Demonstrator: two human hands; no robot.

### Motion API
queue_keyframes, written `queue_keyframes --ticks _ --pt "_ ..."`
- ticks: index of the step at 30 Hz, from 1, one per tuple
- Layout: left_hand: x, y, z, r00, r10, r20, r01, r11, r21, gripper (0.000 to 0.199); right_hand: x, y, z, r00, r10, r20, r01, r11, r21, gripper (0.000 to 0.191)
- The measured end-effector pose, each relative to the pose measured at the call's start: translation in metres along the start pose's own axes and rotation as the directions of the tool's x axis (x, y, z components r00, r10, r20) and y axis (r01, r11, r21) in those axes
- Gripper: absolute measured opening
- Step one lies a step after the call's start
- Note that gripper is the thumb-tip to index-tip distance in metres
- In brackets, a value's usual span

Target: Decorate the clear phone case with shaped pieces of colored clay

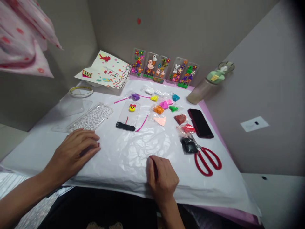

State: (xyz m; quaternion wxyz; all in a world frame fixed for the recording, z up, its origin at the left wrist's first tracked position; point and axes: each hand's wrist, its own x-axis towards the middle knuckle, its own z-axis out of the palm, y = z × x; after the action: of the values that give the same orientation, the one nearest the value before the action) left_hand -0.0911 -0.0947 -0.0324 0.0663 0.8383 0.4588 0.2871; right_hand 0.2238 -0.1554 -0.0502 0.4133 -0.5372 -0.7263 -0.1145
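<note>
While flat: left hand (76,149) | clear case (91,117) long axis up-right

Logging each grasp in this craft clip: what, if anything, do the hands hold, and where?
Nothing is clearly held. The left hand lies flat on the white sheet; the right hand rests there, fingers curled.

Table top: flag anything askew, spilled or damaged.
Nothing looks spilled or broken. The white sheet covering the table is wrinkled. The bottle at the back right leans tilted against the wall. Left hand rests flat beside the patterned clear case; right hand rests on the sheet.
</note>
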Motion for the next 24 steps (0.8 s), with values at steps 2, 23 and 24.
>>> queue_keyframes --ticks 2,23,24 --pt "0.0 0.002 0.0 0.999 -0.037 0.007 0.037 0.999 -0.007 0.016 0.0 0.0 0.0 1.0 0.003 0.0 -0.003 1.0 0.004 0.011" --pt "-0.033 0.021 0.027 0.976 0.099 0.196 -0.167 0.914 0.369 0.11 0.0 0.0 -0.001 1.0 -0.003 0.006 0.003 1.0 0.001 0.01" --pt "-0.034 0.017 0.024 0.978 0.072 0.193 -0.143 0.911 0.387 0.107 0.001 0.0 -0.001 1.0 -0.007 0.004 0.007 1.0 0.003 0.01"
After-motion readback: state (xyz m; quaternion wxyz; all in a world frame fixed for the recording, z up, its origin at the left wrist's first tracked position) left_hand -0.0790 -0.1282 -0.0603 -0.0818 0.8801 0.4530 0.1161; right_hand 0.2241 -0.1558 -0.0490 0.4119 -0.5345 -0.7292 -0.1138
